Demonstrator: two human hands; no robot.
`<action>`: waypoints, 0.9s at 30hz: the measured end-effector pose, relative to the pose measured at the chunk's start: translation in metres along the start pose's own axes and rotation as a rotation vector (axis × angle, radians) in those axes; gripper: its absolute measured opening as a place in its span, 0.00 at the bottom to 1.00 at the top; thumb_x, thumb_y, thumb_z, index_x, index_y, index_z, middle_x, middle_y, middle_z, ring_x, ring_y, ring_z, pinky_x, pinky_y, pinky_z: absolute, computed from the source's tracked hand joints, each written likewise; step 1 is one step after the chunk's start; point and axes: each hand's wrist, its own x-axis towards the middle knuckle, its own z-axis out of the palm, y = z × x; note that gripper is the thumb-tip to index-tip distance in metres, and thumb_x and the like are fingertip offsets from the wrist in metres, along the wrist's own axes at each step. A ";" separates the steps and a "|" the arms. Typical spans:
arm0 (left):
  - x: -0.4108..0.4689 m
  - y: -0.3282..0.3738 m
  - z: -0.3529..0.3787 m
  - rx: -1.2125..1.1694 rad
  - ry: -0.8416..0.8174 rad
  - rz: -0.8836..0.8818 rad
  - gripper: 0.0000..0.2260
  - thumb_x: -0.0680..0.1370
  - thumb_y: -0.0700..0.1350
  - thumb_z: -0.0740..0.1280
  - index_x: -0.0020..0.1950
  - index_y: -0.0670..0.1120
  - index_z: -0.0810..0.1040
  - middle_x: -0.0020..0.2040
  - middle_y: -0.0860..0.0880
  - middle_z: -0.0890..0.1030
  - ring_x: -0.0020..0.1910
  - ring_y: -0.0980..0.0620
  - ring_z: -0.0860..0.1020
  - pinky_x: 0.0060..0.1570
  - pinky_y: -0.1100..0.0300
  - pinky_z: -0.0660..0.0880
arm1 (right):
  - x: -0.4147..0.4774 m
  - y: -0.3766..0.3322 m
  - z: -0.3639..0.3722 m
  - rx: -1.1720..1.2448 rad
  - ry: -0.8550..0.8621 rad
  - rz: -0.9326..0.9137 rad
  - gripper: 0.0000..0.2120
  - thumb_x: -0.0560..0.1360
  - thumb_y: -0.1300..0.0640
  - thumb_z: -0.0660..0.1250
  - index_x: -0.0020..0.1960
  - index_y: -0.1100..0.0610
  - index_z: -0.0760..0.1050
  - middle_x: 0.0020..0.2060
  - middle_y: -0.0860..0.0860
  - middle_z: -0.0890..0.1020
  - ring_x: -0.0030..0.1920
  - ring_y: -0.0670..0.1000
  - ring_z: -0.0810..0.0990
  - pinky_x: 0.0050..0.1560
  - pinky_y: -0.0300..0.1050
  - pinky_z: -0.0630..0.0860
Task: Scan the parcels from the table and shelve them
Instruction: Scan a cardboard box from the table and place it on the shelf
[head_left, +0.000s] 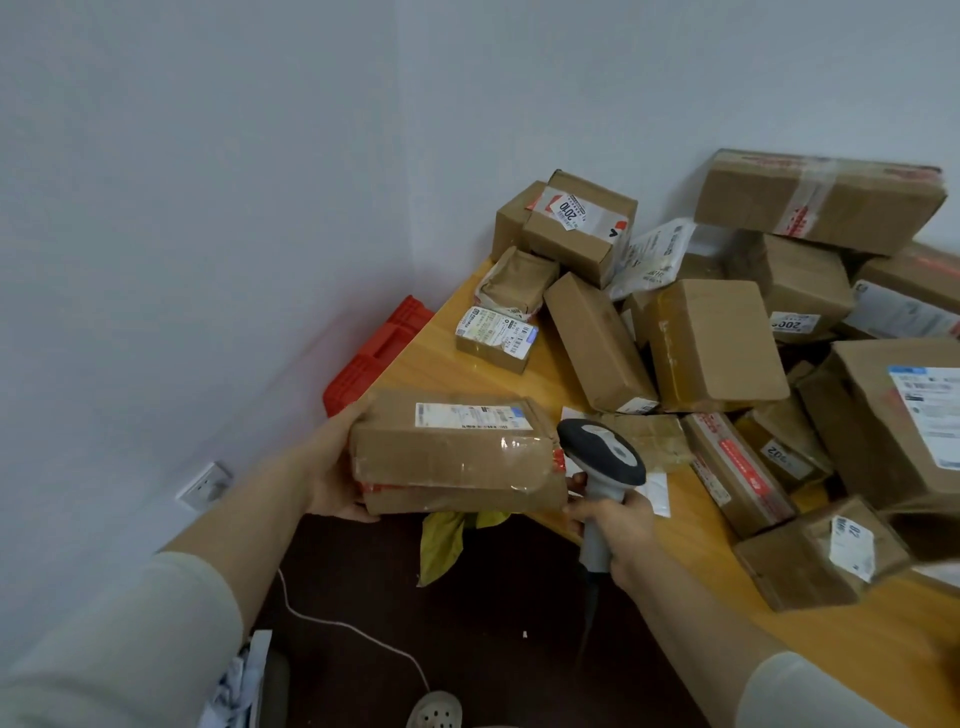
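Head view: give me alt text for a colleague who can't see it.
The left hand holds a taped parcel, label up, while the right hand grips a scanner beside it. A pile of more boxes covers the wooden table in a white-walled corner.

Far box: 2010; near box: 82.

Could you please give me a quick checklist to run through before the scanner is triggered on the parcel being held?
1. Left hand grip on held parcel: ok, holds its left end.
2. Right hand grip on scanner: ok, round the handle.
3. Label showing: ok, faces up, uncovered.
4. Scanner over label: not ok, head sits beside parcel's right end.
5. Barcode legible: cannot tell, blurred.
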 end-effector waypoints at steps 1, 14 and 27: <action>0.001 -0.002 0.001 -0.003 -0.026 -0.014 0.36 0.67 0.66 0.67 0.69 0.48 0.70 0.60 0.39 0.77 0.60 0.36 0.74 0.61 0.37 0.68 | 0.001 0.002 -0.001 -0.018 0.014 0.014 0.14 0.65 0.74 0.71 0.48 0.62 0.78 0.44 0.59 0.82 0.39 0.56 0.77 0.37 0.48 0.75; 0.008 -0.023 0.006 -0.108 -0.163 0.220 0.25 0.69 0.47 0.69 0.66 0.48 0.73 0.58 0.40 0.81 0.55 0.41 0.79 0.48 0.46 0.78 | 0.018 -0.016 0.007 0.090 0.086 -0.003 0.15 0.68 0.65 0.76 0.53 0.59 0.76 0.44 0.57 0.82 0.44 0.57 0.81 0.46 0.51 0.79; 0.059 -0.051 0.031 -0.128 0.232 0.236 0.59 0.58 0.55 0.82 0.77 0.56 0.46 0.74 0.43 0.63 0.70 0.39 0.66 0.66 0.36 0.65 | 0.017 -0.012 0.039 0.053 -0.062 -0.010 0.20 0.70 0.59 0.76 0.59 0.55 0.72 0.56 0.53 0.79 0.54 0.56 0.80 0.61 0.57 0.75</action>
